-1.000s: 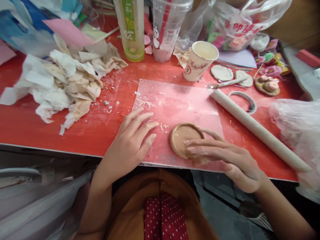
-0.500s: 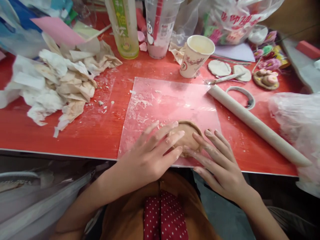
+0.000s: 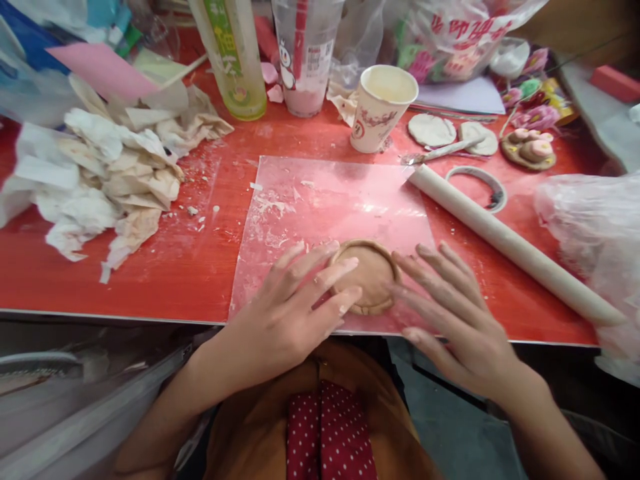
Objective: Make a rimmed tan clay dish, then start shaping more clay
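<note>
Clay disc (image 3: 373, 272), left rim partly covered, hands (image 3: 295, 310) spread wide, contact unclear

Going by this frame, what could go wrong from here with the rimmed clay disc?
The left hand reaches over the brown clay disc; uneven pressure might dent its raised rim. The disc lies near the front edge of the red table, so a pull toward the body could drag it off. Pale flecks on the clear sheet might stick to it.
</note>
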`<move>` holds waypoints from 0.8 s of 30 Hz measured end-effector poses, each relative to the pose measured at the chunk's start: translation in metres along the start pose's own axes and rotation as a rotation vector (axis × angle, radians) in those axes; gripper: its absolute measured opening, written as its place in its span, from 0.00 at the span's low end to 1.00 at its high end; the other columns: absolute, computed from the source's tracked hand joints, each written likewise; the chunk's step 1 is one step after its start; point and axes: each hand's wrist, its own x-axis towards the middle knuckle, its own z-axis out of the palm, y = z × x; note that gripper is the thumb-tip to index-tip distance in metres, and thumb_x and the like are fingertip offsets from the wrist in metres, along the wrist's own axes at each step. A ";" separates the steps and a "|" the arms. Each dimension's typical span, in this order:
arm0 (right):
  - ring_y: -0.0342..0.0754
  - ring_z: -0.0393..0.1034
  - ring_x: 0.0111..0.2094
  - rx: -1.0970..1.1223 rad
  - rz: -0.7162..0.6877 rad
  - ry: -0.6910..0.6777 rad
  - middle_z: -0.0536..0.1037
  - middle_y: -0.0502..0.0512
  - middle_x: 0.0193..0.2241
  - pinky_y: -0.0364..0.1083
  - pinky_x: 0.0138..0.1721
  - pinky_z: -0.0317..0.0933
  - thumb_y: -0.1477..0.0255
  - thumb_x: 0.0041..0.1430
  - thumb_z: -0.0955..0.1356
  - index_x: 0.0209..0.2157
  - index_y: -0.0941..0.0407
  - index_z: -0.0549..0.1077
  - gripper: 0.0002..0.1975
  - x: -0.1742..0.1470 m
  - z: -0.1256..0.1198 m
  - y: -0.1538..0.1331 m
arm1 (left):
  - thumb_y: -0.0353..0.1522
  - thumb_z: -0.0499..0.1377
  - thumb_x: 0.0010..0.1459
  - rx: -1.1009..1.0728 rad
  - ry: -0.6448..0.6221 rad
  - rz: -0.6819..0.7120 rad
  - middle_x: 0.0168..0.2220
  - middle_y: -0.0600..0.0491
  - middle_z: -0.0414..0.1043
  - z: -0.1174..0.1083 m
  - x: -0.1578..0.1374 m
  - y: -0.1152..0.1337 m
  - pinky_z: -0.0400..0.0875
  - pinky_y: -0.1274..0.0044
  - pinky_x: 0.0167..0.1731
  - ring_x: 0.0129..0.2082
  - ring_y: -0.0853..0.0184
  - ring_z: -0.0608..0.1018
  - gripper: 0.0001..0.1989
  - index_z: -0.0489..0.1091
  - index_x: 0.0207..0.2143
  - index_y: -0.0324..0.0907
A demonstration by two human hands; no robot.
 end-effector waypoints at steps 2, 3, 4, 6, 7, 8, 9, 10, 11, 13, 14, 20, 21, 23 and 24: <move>0.55 0.50 0.63 -0.014 0.015 0.028 0.60 0.54 0.62 0.61 0.64 0.43 0.69 0.61 0.63 0.62 0.50 0.56 0.28 0.014 -0.016 0.008 | 0.34 0.56 0.59 -0.047 0.034 -0.073 0.60 0.44 0.58 -0.002 0.000 -0.001 0.51 0.60 0.62 0.63 0.54 0.54 0.23 0.59 0.56 0.38; 0.55 0.53 0.62 -0.012 0.037 0.037 0.63 0.56 0.60 0.60 0.63 0.45 0.69 0.61 0.63 0.61 0.51 0.59 0.26 0.024 -0.025 0.013 | 0.35 0.56 0.60 -0.081 0.062 -0.129 0.60 0.45 0.57 -0.003 0.000 -0.002 0.50 0.61 0.62 0.64 0.55 0.53 0.24 0.57 0.57 0.39; 0.53 0.55 0.61 0.005 0.054 0.048 0.65 0.57 0.58 0.58 0.62 0.48 0.70 0.62 0.62 0.59 0.52 0.61 0.23 0.036 -0.033 0.021 | 0.36 0.56 0.60 -0.119 0.091 -0.196 0.61 0.46 0.56 -0.003 -0.001 -0.004 0.49 0.61 0.63 0.64 0.56 0.52 0.25 0.55 0.58 0.41; 0.48 0.62 0.57 0.037 0.130 0.111 0.70 0.55 0.54 0.51 0.57 0.55 0.71 0.63 0.61 0.54 0.53 0.67 0.18 0.064 -0.046 0.041 | 0.35 0.54 0.61 -0.207 0.139 -0.349 0.61 0.49 0.56 -0.004 -0.002 -0.008 0.48 0.61 0.63 0.65 0.57 0.51 0.24 0.54 0.59 0.45; 0.46 0.63 0.55 0.033 0.171 0.142 0.71 0.53 0.53 0.48 0.55 0.56 0.69 0.63 0.61 0.52 0.55 0.67 0.17 0.079 -0.050 0.053 | 0.35 0.53 0.61 -0.258 0.153 -0.426 0.61 0.50 0.56 -0.004 -0.003 -0.010 0.49 0.61 0.63 0.65 0.58 0.52 0.23 0.54 0.58 0.47; 0.46 0.64 0.54 0.050 0.183 0.157 0.72 0.49 0.52 0.47 0.51 0.56 0.65 0.62 0.59 0.52 0.56 0.66 0.19 0.095 -0.052 0.065 | 0.34 0.52 0.62 -0.317 0.163 -0.495 0.61 0.51 0.56 -0.004 -0.004 -0.013 0.49 0.60 0.63 0.64 0.59 0.52 0.22 0.56 0.58 0.47; 0.48 0.63 0.54 0.054 0.202 0.130 0.71 0.47 0.52 0.46 0.48 0.55 0.62 0.61 0.57 0.51 0.59 0.66 0.23 0.110 -0.053 0.078 | 0.35 0.52 0.62 -0.385 0.177 -0.549 0.60 0.52 0.57 -0.003 -0.005 -0.016 0.50 0.60 0.63 0.64 0.60 0.53 0.20 0.57 0.57 0.48; 0.47 0.63 0.53 0.028 0.241 0.137 0.71 0.50 0.52 0.47 0.49 0.54 0.59 0.60 0.56 0.51 0.61 0.66 0.25 0.125 -0.051 0.089 | 0.35 0.51 0.63 -0.457 0.198 -0.589 0.60 0.52 0.58 -0.001 -0.006 -0.018 0.51 0.61 0.63 0.64 0.60 0.55 0.19 0.58 0.56 0.48; 0.46 0.64 0.52 -0.013 0.277 0.126 0.72 0.53 0.51 0.47 0.49 0.54 0.57 0.58 0.56 0.49 0.61 0.67 0.26 0.140 -0.049 0.100 | 0.36 0.51 0.63 -0.525 0.224 -0.615 0.59 0.52 0.60 0.000 -0.007 -0.020 0.52 0.61 0.63 0.63 0.61 0.56 0.18 0.59 0.55 0.49; 0.49 0.66 0.49 -0.115 0.367 0.111 0.74 0.56 0.48 0.50 0.45 0.56 0.53 0.55 0.55 0.48 0.65 0.66 0.32 0.163 -0.041 0.117 | 0.36 0.50 0.63 -0.622 0.276 -0.640 0.58 0.52 0.61 0.003 -0.009 -0.023 0.54 0.61 0.62 0.62 0.61 0.58 0.16 0.61 0.53 0.49; 0.50 0.67 0.48 -0.141 0.386 0.091 0.75 0.58 0.47 0.50 0.44 0.57 0.53 0.56 0.56 0.49 0.66 0.65 0.33 0.172 -0.036 0.123 | 0.36 0.50 0.63 -0.645 0.292 -0.644 0.58 0.52 0.61 0.004 -0.010 -0.024 0.53 0.60 0.62 0.62 0.61 0.59 0.16 0.62 0.53 0.50; 0.55 0.63 0.54 -0.276 0.353 -0.006 0.76 0.64 0.45 0.54 0.52 0.53 0.53 0.58 0.53 0.55 0.70 0.62 0.37 0.184 -0.008 0.140 | 0.36 0.51 0.63 -0.625 0.271 -0.648 0.58 0.54 0.60 0.002 -0.011 -0.022 0.50 0.58 0.63 0.63 0.60 0.56 0.12 0.66 0.48 0.50; 0.55 0.62 0.55 -0.288 0.336 0.003 0.75 0.63 0.46 0.54 0.53 0.51 0.52 0.57 0.52 0.55 0.70 0.62 0.39 0.184 -0.006 0.142 | 0.36 0.50 0.63 -0.621 0.271 -0.647 0.58 0.55 0.60 0.001 -0.011 -0.022 0.50 0.58 0.63 0.63 0.60 0.56 0.12 0.66 0.47 0.50; 0.56 0.61 0.55 -0.294 0.325 0.019 0.74 0.64 0.48 0.55 0.53 0.49 0.50 0.56 0.51 0.56 0.70 0.61 0.40 0.182 -0.003 0.145 | 0.35 0.50 0.63 -0.623 0.275 -0.649 0.58 0.55 0.60 -0.002 -0.010 -0.021 0.50 0.58 0.63 0.63 0.60 0.56 0.11 0.67 0.46 0.49; 0.56 0.61 0.55 -0.294 0.318 0.028 0.73 0.64 0.49 0.55 0.54 0.48 0.50 0.56 0.51 0.56 0.70 0.60 0.40 0.182 -0.003 0.145 | 0.35 0.50 0.63 -0.629 0.270 -0.650 0.59 0.55 0.60 -0.003 -0.009 -0.021 0.51 0.58 0.63 0.63 0.61 0.56 0.11 0.67 0.46 0.49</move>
